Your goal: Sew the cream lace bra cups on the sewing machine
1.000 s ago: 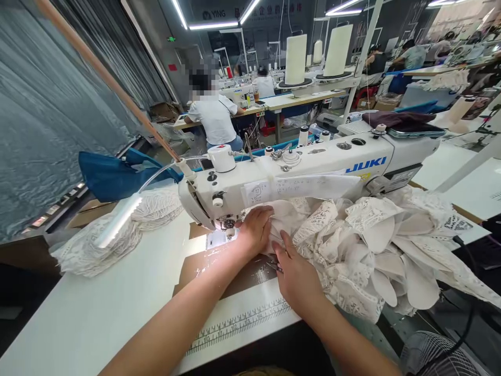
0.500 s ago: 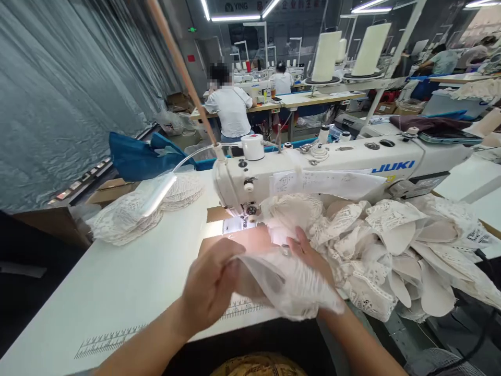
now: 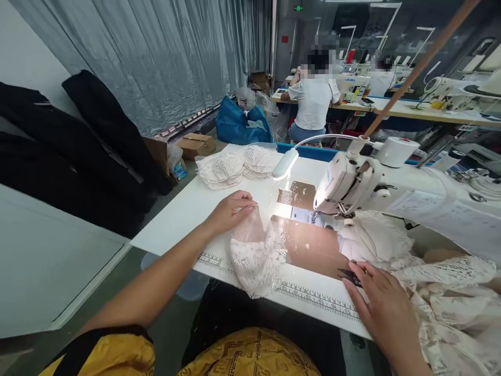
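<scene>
My left hand (image 3: 234, 211) pinches the sheer top edge of a white lace piece (image 3: 256, 261), which hangs down over the table's front edge. At the right, my right hand (image 3: 381, 297) is closed round small dark snips (image 3: 351, 277), their blades pointing left over a brown board (image 3: 309, 245). Beyond the board is the lit needle area of a white sewing machine (image 3: 344, 183). A heap of lace pieces (image 3: 450, 292) lies to the right, beside and partly behind my right hand.
Two stacks of lace cups (image 3: 221, 169) lie at the table's far left. A lamp (image 3: 285, 164) hangs over the table (image 3: 168, 216). Behind are a blue bag (image 3: 242, 122), cardboard boxes (image 3: 195, 145) and a seated person (image 3: 313, 102). Dark cloth hangs at the left.
The view has turned left. My left hand has moved the lace piece leftward, away from my right hand. The snips now show clearly in my right hand.
</scene>
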Motion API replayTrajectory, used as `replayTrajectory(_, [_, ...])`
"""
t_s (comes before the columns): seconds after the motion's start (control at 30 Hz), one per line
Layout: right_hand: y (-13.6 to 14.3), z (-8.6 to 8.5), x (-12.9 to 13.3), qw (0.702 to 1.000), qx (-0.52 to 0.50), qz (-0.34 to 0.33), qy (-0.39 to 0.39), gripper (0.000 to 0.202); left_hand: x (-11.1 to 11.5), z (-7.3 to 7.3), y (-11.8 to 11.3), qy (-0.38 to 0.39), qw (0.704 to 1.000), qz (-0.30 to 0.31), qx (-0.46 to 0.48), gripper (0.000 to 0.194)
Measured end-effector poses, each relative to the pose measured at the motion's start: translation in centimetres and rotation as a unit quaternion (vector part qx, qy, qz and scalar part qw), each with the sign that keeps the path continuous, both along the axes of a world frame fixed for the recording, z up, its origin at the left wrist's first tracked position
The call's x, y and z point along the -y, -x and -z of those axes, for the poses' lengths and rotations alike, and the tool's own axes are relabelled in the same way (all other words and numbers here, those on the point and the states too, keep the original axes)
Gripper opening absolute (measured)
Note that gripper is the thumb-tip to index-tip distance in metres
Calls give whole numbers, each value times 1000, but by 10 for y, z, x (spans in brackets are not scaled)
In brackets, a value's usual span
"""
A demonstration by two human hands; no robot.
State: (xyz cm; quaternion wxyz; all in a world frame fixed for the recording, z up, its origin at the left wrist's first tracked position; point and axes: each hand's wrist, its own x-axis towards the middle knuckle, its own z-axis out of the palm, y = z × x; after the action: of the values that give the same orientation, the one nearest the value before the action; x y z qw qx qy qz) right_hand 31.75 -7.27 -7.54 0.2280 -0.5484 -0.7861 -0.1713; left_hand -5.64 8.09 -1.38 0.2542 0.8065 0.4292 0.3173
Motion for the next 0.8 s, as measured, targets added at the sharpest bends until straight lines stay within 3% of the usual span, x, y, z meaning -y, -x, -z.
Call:
replayTrajectory(0.17, [39, -21, -4, 983, -165, -54, 65, 27, 30, -17, 10, 62, 992, -22, 108, 32])
replayTrajectory(0.3, [97, -52, -21, 906, -356, -81, 213, 36, 50, -25, 2, 28, 994, -16, 106, 28])
replayTrajectory(0.4, [141, -66, -39, 813, -464, -181, 301, 60, 60, -23, -12, -2, 993, 22, 112, 25])
replayTrajectory(0.5, [170, -67, -49, 699, -529, -210, 433, 44, 66, -17, -22, 5, 991, 21, 130, 26])
replayTrajectory(0.6, [180, -62, -45, 551, -588, -212, 553, 37, 69, -5, -21, 5, 997, 25, 74, 30])
replayTrajectory(0.67, [173, -60, -36, 493, -620, -202, 576, 41, 71, 5, -17, -28, 998, 52, -23, 29])
replayTrajectory(0.7, [164, -59, -29, 489, -628, -190, 574, 46, 73, 10, -14, -48, 994, 59, -74, 27])
replayTrajectory(0.73, [151, -58, -21, 511, -637, -170, 552, 51, 73, 15, -12, -64, 989, 60, -119, 24])
replayTrajectory(0.77, [133, -55, -9, 550, -633, -141, 526, 54, 74, 19, -8, -74, 984, 57, -152, 22])
replayTrajectory(0.8, [111, -51, 5, 617, -623, -101, 470, 54, 73, 22, -4, -79, 980, 54, -173, 21])
